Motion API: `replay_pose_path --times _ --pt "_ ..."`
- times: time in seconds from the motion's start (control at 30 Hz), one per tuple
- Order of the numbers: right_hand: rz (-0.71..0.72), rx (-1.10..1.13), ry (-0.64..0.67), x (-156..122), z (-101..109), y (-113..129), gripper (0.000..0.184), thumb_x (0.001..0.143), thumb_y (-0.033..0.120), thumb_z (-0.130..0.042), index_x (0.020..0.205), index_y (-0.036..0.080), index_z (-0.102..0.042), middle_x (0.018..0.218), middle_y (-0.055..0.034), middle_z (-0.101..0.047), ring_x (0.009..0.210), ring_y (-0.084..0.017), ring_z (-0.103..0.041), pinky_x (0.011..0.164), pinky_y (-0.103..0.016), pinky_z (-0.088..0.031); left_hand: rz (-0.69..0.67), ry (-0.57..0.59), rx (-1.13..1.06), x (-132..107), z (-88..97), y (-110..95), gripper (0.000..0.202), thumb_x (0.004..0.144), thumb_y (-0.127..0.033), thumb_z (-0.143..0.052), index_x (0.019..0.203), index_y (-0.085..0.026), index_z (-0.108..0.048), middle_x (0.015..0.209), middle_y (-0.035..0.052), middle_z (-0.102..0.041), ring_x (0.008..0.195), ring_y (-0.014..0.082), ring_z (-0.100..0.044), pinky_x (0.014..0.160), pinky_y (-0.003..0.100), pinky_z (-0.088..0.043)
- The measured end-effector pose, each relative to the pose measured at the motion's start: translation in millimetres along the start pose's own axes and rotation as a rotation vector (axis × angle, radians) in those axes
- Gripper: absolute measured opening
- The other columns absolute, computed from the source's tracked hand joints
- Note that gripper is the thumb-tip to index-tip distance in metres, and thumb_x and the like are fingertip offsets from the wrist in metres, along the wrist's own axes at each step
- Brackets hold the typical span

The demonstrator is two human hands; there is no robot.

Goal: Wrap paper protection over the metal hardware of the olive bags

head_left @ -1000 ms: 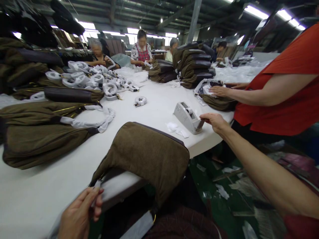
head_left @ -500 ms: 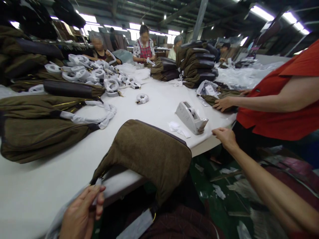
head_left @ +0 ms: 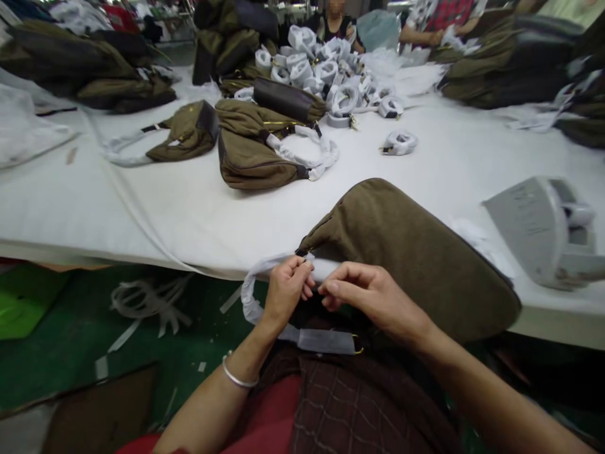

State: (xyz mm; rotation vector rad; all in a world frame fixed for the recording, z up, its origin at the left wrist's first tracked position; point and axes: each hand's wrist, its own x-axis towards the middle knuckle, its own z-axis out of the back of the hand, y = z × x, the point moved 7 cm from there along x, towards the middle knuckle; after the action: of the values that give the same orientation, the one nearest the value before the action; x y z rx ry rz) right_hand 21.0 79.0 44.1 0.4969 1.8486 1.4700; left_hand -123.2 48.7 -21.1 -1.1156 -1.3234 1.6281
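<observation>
An olive-brown fabric bag lies over the front edge of the white table, partly hanging off it. Its strap is wrapped in white paper and loops down to a gold ring over my lap. My left hand is closed, pinching the wrapped strap close to where it meets the bag's left corner. Just right of it, my right hand has thumb and fingertips pressed together; what they hold, if anything, is too small to make out. The two hands are apart by a small gap, in front of the bag.
A grey tape dispenser stands on the table at right. Finished-looking bags with wrapped straps lie behind, near a heap of wrapped rolled straps. Co-workers sit across the table. Paper strips litter the green floor.
My right hand has moved from beside the tape dispenser to my left hand at the strap. The view has swung left. My left hand still grips the strap.
</observation>
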Motion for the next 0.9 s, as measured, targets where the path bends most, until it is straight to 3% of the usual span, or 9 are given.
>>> replay_pose_path --times 0.17,0.57,0.77,0.9 --pt "-0.098 0.038 -0.125 41 4 -25 0.038 0.069 0.05 -0.077 0.073 0.015 -0.064 0.07 -0.0047 -0.07 0.062 -0.013 -0.063 0.062 -0.028 -0.052 -0.024 0.044 -0.042 -3 -1.8 3 0.029 0.089 -0.038 -0.055 0.069 -0.018 -0.054 0.052 -0.0053 -0.057 0.038 0.0068 -0.051 0.038 0.016 -0.04" --pt "-0.237 -0.078 -0.184 64 14 -47 0.045 0.063 0.055 -0.081 0.062 0.016 -0.057 0.05 -0.0001 -0.061 0.041 -0.009 -0.054 0.039 -0.02 -0.045 0.044 0.129 -0.172 -5 -5.5 9 0.031 0.09 -0.04 -0.055 0.07 -0.017 -0.055 0.052 -0.0039 -0.057 0.039 0.0066 -0.051 0.039 0.016 -0.04" --pt "-0.272 -0.135 -0.135 69 15 -49 0.046 0.061 0.055 -0.082 0.061 0.015 -0.06 0.049 -0.0007 -0.061 0.04 -0.009 -0.053 0.037 -0.018 -0.043 0.271 0.117 -0.621 -11 -19.2 28 0.03 0.081 -0.042 -0.067 0.075 -0.014 -0.059 0.057 -0.0038 -0.059 0.036 0.0032 -0.045 0.033 0.013 -0.031" --pt "-0.324 -0.039 0.002 65 14 -44 0.043 0.063 0.052 -0.083 0.068 0.013 -0.066 0.061 -0.003 -0.067 0.049 -0.008 -0.059 0.047 -0.019 -0.05 0.416 0.149 -0.895 -16 -28.7 27 0.026 0.074 -0.033 -0.075 0.079 -0.011 -0.062 0.055 -0.0044 -0.056 0.036 0.0002 -0.041 0.033 0.01 -0.028"
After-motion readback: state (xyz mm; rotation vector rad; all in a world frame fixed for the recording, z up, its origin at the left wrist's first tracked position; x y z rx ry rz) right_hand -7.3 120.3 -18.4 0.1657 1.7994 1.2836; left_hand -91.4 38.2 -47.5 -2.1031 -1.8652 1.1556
